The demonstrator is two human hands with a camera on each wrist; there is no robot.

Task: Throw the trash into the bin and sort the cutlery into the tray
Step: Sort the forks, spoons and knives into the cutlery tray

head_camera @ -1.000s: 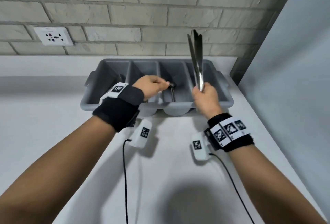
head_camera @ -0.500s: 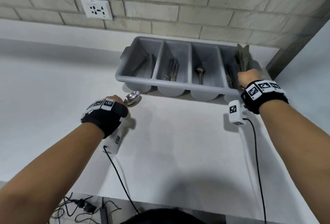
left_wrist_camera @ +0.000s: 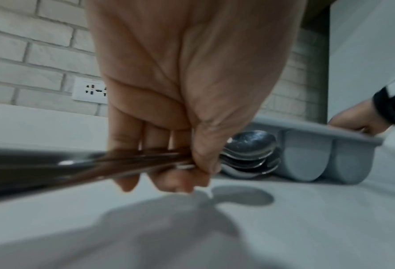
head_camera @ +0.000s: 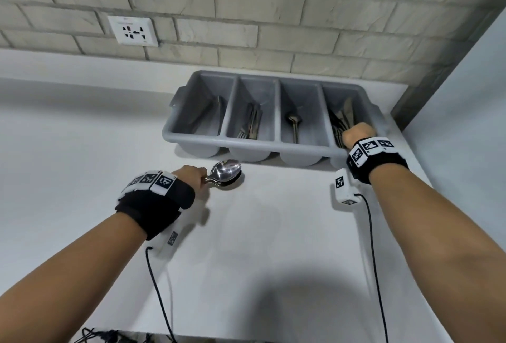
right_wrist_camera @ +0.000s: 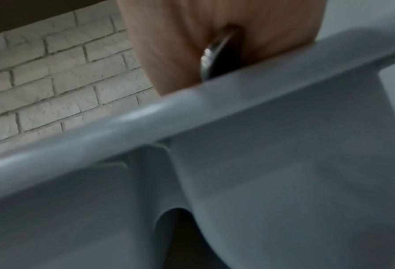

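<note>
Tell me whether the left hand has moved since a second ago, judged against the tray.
Yes. The left hand, gripping the spoons, has pulled back out of the tray and now sits in front of its near rim, over the counter.

Both forearms are bare. Each wrist wears a black band (head_camera: 156, 205) with white tags printed in black square patterns (head_camera: 372, 147). Under each band hangs a small white box (head_camera: 343, 188) with a thin black cable (head_camera: 376, 260).

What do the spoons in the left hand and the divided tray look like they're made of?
Spoons: polished metal, probably stainless steel, since the bowls mirror the room with bright highlights. The left hand grips their handles.
Tray: matte grey moulded plastic, judging by its rounded rim, soft sheen and uniform colour.
</note>
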